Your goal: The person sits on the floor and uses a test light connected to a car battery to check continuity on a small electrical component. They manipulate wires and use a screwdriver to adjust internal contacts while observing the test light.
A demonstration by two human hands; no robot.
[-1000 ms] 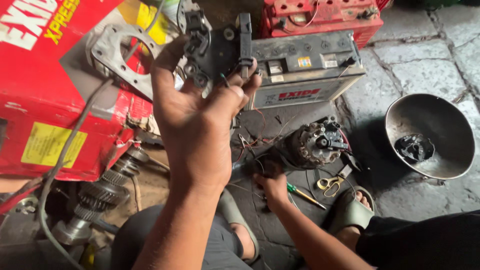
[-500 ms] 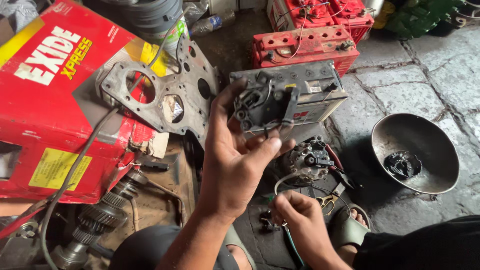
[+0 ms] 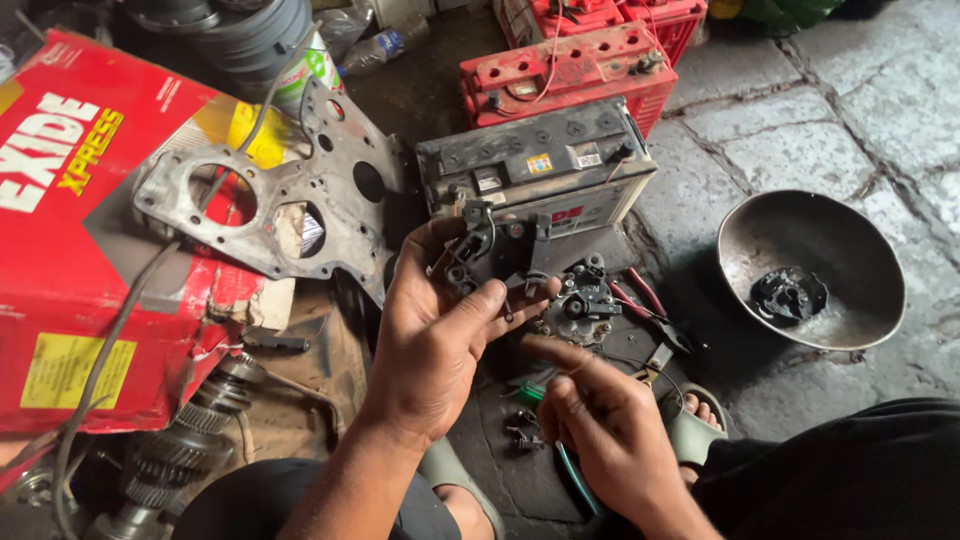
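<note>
Your left hand (image 3: pixel 440 340) has its fingers clamped on the black part (image 3: pixel 490 262), held up before the battery (image 3: pixel 535 175). Your right hand (image 3: pixel 600 425) hovers below, forefinger out, other fingers curled on nothing. You're inspecting; next calls for a fine pinch at its clips

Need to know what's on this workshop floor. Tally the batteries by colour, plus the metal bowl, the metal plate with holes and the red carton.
Red batteries: 2
Grey battery: 1
Metal bowl: 1
Metal plate with holes: 1
Red carton: 1
Total: 6
</note>
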